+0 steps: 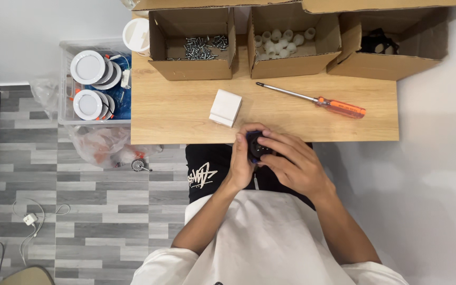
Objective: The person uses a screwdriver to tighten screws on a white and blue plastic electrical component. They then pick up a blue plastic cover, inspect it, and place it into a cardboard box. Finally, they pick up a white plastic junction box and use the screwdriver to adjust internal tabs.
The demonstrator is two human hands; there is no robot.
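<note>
Both hands meet at the near edge of the wooden table [186,108], over my lap. My left hand [243,163] and my right hand [291,161] together grip a small dark round part [254,145], mostly hidden by the fingers. A small white box [225,107] lies on the table just beyond my left hand. An orange-handled screwdriver [317,100] lies farther right on the table, untouched.
Three open cardboard boxes stand along the far edge: one with screws [199,47], one with white round parts [281,42], one with dark parts [378,45]. A clear bin [65,79] of round white lamps sits left of the table, above a plastic bag [101,145].
</note>
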